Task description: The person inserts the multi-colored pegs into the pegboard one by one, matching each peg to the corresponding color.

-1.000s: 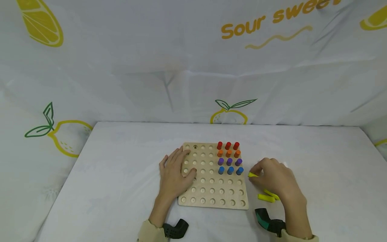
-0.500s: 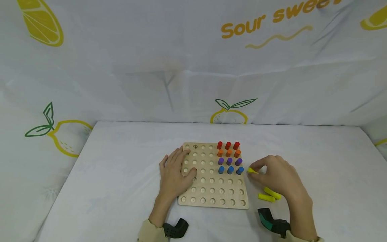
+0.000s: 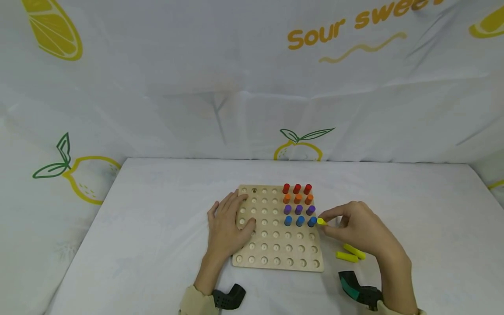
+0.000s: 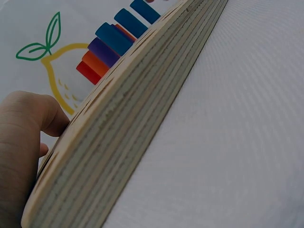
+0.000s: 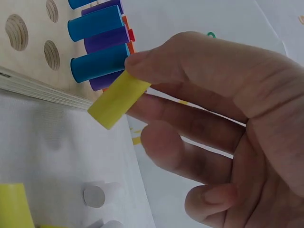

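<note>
A square wooden pegboard (image 3: 270,249) lies on the table, with red pegs (image 3: 297,189), orange pegs (image 3: 298,199), purple pegs (image 3: 299,210) and blue pegs (image 3: 300,221) standing in rows at its right. My left hand (image 3: 228,227) rests over the board's left edge, thumb and forefinger on its top face. Thumb and fingertips of my right hand (image 3: 360,227) pinch a yellow peg (image 5: 116,102), tilted beside the board's right edge near the closest blue peg. Two more yellow pegs (image 3: 347,257) lie on the table below that hand.
White cylinders (image 5: 94,196) stand on the table in the right wrist view; the hand hides them in the head view. Bare holes fill the board's left and front parts. A white cloth covers the table (image 3: 157,262), and a lemon-print curtain (image 3: 177,78) hangs behind.
My right hand has lifted the yellow peg and shifted it left to the board's right edge, turning it more end-up. The left hand and board stay put.
</note>
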Tool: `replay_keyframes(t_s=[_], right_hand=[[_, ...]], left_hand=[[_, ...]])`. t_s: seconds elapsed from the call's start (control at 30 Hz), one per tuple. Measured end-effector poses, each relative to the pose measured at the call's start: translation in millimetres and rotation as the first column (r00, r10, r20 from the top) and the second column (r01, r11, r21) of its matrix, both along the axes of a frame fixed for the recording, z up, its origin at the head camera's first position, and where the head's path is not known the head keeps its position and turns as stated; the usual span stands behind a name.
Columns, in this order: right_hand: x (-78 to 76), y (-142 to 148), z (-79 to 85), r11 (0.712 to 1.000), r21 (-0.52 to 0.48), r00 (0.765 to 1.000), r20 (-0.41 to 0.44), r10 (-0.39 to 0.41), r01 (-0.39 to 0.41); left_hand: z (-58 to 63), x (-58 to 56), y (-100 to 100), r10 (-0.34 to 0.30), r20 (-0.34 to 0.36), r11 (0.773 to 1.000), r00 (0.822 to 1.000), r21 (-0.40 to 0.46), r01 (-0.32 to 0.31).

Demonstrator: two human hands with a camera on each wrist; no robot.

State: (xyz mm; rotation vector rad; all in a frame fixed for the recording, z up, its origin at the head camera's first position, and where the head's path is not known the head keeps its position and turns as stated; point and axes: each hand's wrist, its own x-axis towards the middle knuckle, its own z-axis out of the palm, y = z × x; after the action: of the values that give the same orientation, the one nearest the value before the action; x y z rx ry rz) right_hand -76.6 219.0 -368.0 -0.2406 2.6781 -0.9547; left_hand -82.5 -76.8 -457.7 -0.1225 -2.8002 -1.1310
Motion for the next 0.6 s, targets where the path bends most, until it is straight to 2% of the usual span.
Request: replay_keyframes(t_s=[0.6], right_hand=[[0.1, -0.2, 0.0, 0.993, -0.117, 0.999, -0.010, 0.031, -0.031]], left_hand=[[-0.2, 0.4, -1.0, -0.004, -0.007, 1.000, 1.000, -0.001, 0.004]])
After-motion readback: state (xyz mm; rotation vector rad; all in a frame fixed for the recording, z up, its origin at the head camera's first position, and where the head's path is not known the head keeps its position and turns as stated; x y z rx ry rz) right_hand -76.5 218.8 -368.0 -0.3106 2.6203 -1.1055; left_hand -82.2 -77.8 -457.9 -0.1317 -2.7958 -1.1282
